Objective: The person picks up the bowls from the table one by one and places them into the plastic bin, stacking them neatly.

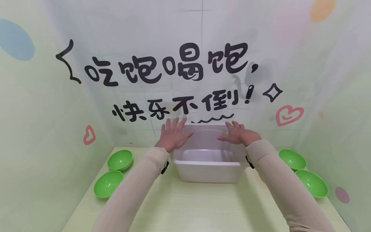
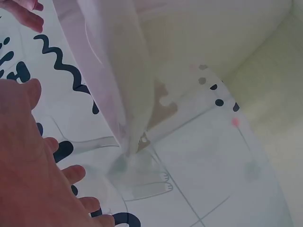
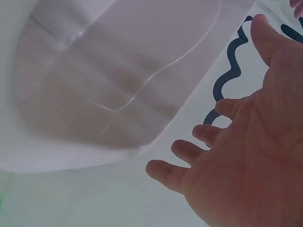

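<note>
A whitish, pale-lilac plastic bin (image 1: 208,172) stands upright on the table against the back, and no contents show inside it in the head view. Over its far left corner my left hand (image 1: 174,133) is held with the fingers spread. My right hand (image 1: 239,133) hovers above the far right corner, palm down and fingers extended. In the left wrist view the left hand (image 2: 42,165) lies beside the bin wall (image 2: 99,61), apart from it. The right wrist view has the right hand (image 3: 246,132) just off the bin's rim (image 3: 189,104). Neither hand holds anything.
Two green bowls stand at the left table edge, one farther (image 1: 120,160) and one nearer (image 1: 108,184). Two more green bowls, a farther (image 1: 292,159) and a nearer (image 1: 312,183), stand at the right edge. A printed wall sheet (image 1: 162,29) rises behind the pale table (image 1: 200,209).
</note>
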A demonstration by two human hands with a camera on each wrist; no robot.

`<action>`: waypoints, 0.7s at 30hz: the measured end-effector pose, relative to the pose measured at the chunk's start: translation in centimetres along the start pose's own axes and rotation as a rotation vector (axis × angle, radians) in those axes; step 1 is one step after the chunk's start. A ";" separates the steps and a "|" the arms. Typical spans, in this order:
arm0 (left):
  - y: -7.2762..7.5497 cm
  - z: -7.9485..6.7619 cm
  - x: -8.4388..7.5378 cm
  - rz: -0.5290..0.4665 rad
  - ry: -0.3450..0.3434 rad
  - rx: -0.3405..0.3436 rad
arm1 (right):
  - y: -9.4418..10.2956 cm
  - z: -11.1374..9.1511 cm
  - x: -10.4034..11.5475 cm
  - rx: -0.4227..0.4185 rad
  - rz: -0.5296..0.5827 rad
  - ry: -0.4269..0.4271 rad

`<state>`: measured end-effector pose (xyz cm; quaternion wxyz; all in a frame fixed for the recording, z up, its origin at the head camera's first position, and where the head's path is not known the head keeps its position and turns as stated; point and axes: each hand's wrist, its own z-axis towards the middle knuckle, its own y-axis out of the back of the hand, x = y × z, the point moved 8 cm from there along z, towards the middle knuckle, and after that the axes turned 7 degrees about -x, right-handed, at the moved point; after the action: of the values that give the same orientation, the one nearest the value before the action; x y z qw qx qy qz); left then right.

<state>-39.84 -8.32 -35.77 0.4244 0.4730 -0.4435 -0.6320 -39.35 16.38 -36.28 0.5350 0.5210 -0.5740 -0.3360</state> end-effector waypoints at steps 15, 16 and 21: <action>0.5 -1.9 2.6 -0.114 0.071 -0.142 | 0.1 -0.2 -2.1 0.000 -0.064 -0.048; 0.4 -2.1 2.8 -0.123 0.074 -0.150 | 0.1 -0.2 -2.3 0.004 -0.061 -0.050; 0.4 -2.8 3.6 -0.168 0.097 -0.184 | 0.0 -0.2 -3.3 0.006 -0.046 -0.059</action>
<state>-37.73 -12.32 -36.65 0.4325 0.4974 -0.3213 -0.6799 -39.56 19.55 -37.13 0.5083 0.5254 -0.5784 -0.3620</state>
